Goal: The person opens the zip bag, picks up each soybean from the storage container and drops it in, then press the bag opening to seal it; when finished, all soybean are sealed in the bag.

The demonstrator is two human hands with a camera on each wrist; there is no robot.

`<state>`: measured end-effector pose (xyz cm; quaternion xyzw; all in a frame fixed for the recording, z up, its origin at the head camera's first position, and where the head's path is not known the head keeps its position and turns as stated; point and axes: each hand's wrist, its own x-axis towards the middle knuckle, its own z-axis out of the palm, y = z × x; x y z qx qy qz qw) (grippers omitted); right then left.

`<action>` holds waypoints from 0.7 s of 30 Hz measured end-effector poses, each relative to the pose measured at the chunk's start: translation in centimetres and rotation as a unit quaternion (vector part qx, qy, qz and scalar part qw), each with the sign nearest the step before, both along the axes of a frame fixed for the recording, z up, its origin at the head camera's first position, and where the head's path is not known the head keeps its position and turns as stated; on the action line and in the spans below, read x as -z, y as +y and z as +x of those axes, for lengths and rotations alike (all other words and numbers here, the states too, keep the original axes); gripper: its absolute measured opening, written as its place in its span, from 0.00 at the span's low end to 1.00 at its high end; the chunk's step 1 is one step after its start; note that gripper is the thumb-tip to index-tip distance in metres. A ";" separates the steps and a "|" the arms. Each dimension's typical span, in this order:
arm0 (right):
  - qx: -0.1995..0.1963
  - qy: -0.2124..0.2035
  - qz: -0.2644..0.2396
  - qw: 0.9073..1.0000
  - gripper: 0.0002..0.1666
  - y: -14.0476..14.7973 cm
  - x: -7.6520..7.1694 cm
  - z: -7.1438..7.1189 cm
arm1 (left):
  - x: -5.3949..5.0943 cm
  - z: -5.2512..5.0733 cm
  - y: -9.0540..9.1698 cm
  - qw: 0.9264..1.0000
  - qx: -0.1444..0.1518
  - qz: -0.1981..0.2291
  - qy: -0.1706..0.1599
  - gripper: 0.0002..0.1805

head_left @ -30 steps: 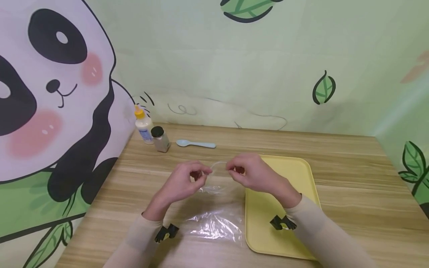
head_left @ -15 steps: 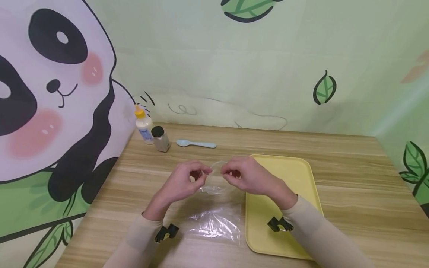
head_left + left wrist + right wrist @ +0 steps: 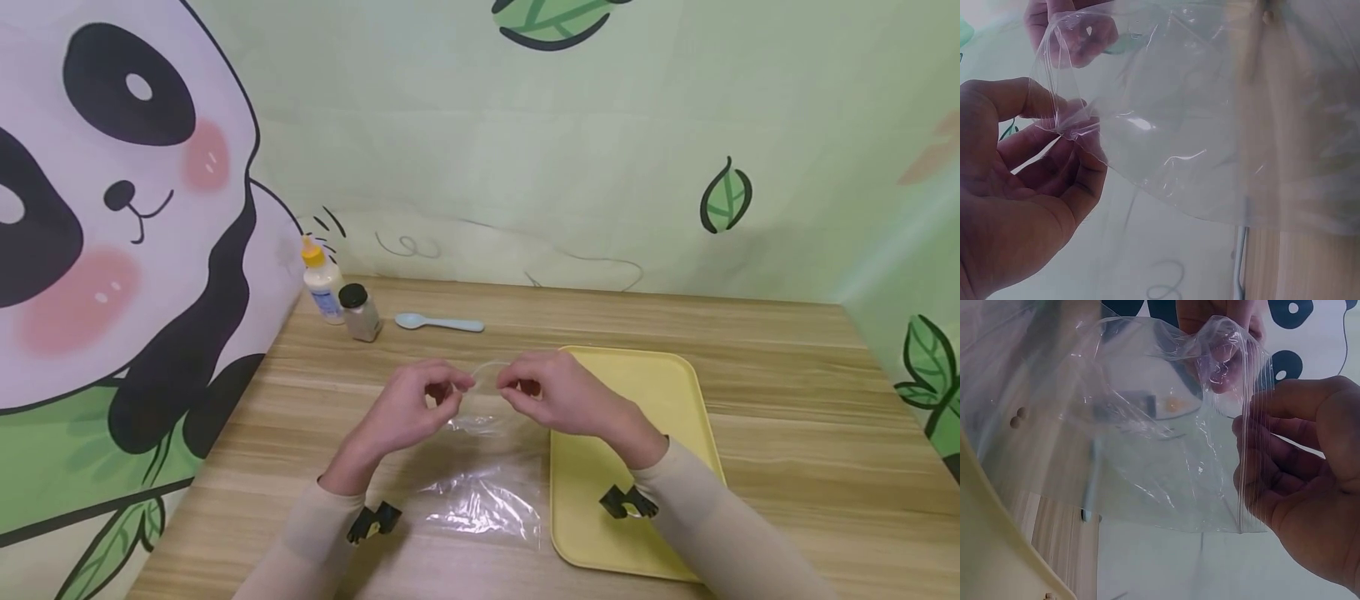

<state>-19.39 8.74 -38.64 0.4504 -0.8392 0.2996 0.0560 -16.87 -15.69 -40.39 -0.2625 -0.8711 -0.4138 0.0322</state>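
A clear zip-lock bag (image 3: 483,504) hangs from both hands above the tabletop, its top edge bowed upward between them. My left hand (image 3: 416,404) pinches one side of the bag's top edge between thumb and fingers. In the left wrist view, the film bunches at those fingertips (image 3: 1082,122). Opposite it, my right hand (image 3: 562,392) pinches the other side near the ridged zip strip, which stands out in the right wrist view of the bag (image 3: 1242,487). I see nothing inside the clear film.
A yellow tray (image 3: 585,521) lies under the right forearm. Farther back, a white bottle with an orange nozzle (image 3: 324,292) stands beside a black-capped jar (image 3: 362,317). A light blue spoon (image 3: 441,322) lies to their right. The panda-printed wall (image 3: 450,167) rises behind the table.
Over the last second my right hand has shifted slightly left, closer to my left hand, with the bag's edge in its fingers. The left hand has stayed put.
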 end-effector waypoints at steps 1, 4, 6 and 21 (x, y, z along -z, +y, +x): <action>0.000 -0.001 0.000 1.000 0.06 0.0 0.0 0.0 | 0.0 0.0 0.0 1.000 0.000 0.000 0.000 0.13; 0.004 -0.003 -0.005 1.000 0.05 0.2 0.0 0.0 | 0.1 0.0 0.0 1.000 0.000 0.002 0.000 0.13; 0.007 -0.004 -0.012 1.000 0.06 0.3 0.0 -0.1 | 0.1 0.0 0.0 1.000 0.001 0.002 0.000 0.13; 0.049 0.011 -0.072 0.996 0.04 2.0 0.8 -1.6 | 0.0 0.0 -0.1 1.000 -0.002 0.002 -0.003 0.13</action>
